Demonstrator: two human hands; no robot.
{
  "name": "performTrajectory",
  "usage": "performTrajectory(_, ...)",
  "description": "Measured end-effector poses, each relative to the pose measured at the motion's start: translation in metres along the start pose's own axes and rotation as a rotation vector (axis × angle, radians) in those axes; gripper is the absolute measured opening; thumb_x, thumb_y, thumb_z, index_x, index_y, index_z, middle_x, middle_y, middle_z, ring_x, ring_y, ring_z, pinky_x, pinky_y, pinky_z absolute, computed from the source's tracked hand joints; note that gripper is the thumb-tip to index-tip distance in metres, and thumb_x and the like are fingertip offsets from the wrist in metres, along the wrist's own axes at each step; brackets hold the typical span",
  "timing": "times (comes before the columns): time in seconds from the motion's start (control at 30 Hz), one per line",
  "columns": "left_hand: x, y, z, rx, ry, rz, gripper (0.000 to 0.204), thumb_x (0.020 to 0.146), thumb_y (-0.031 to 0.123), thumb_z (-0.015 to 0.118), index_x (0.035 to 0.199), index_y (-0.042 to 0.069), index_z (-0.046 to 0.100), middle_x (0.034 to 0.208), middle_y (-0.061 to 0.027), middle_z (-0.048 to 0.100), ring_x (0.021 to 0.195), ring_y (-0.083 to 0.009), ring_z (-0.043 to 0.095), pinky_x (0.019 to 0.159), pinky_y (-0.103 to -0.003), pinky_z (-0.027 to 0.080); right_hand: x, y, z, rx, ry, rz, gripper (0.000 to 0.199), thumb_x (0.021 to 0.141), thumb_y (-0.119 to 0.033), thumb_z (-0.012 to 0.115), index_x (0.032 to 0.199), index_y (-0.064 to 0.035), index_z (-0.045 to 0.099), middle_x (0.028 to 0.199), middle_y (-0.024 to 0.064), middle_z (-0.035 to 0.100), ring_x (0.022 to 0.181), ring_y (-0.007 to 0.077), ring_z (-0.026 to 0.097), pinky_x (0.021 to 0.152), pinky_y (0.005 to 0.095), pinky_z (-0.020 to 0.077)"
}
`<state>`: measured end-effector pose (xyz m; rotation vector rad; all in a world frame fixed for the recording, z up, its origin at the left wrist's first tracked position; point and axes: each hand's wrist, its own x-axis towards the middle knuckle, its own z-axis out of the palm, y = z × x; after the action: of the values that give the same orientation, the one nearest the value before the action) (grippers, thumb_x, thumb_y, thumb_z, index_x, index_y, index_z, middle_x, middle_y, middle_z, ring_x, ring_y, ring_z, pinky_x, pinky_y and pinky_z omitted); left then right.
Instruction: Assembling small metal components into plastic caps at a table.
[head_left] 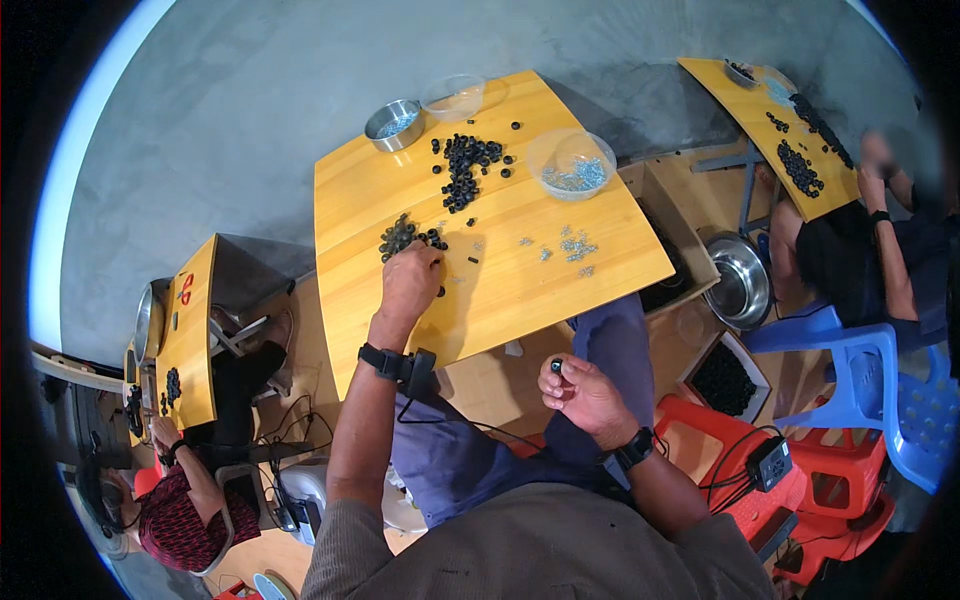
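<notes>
My left hand (pixel 408 285) reaches onto the yellow wooden table (pixel 370 320), fingers bent and closed at the edge of a pile of dark round parts (pixel 398 235); its fingertips are mostly hidden, so what they pinch cannot be made out. Off the table's near edge, above my lap, my right hand (pixel 590 402) grips a small black cylindrical part (pixel 556 366) between thumb and fingers. Farther back lies a larger heap of black round parts (pixel 462 165). Small clear or silvery pieces (pixel 577 246) are scattered to the right of the left hand.
A metal bowl (pixel 394 127) and clear plastic bowls (pixel 570 150) stand toward the table's back. Right of the table are a cardboard box (pixel 690 290), a steel basin (pixel 738 282), red stools (pixel 690 440) and a blue chair (pixel 835 365). People sit at tables on both sides.
</notes>
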<state>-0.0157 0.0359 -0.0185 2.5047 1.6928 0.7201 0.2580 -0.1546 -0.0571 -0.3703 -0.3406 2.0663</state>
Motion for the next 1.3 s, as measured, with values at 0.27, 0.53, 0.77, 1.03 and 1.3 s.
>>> performTrajectory(0.27,-0.005,-0.009,-0.016,-0.102,-0.021,0.017,0.012,0.080,0.004,0.066,0.091,0.003,0.072,0.089,-0.0129,0.067,0.080,-0.0317,0.067,0.073,-0.040,0.055,0.003,0.004,0.015,-0.019,-0.029,0.020,0.025,0.101,-0.029,0.061,0.100,-0.0045,0.059,0.086,-0.0012,0.051,0.080,0.0090,0.048,0.067,0.0242,0.0411)
performTrajectory(0.53,-0.081,0.062,-0.050,-1.120,-0.079,-0.331,0.011,0.092,0.009,0.069,0.098,-0.001,0.068,0.090,-0.0038,0.063,0.081,-0.0129,0.061,0.075,-0.028,0.050,0.008,0.012,0.027,-0.034,-0.052,0.027,0.019,0.102,-0.025,0.060,0.106,-0.0071,0.061,0.089,-0.0007,0.053,0.080,0.0088,0.049,0.068,0.0240,0.0419)
performTrajectory(0.77,-0.126,0.100,-0.061,-1.495,-0.103,-0.258,0.011,0.091,-0.001,0.068,0.102,0.000,0.069,0.096,-0.0056,0.065,0.088,-0.0136,0.060,0.082,-0.028,0.049,0.002,0.018,0.046,-0.055,-0.087,0.063,0.020,0.102,-0.024,0.061,0.113,-0.0082,0.065,0.089,-0.0010,0.054,0.080,0.0092,0.050,0.067,0.0244,0.0425)
performTrajectory(1.03,-0.132,0.135,-0.091,-0.868,-0.039,-0.059,0.020,0.082,-0.007,0.070,0.100,0.000,0.072,0.096,-0.0088,0.065,0.078,-0.0168,0.062,0.071,-0.030,0.051,-0.009,0.025,0.055,-0.186,-0.044,0.003,0.025,0.101,-0.025,0.062,0.119,-0.0090,0.067,0.101,-0.0010,0.063,0.091,0.0092,0.057,0.073,0.0247,0.0475)
performTrajectory(1.3,-0.133,0.150,-0.088,-0.624,-0.043,0.060,0.022,0.081,-0.003,0.073,0.102,0.002,0.074,0.092,-0.0080,0.065,0.075,-0.0155,0.060,0.065,-0.028,0.049,-0.012,0.035,0.048,-0.198,-0.045,-0.032,0.029,0.100,-0.025,0.063,0.124,-0.0089,0.067,0.114,0.0001,0.068,0.106,0.0115,0.062,0.079,0.0291,0.0540)
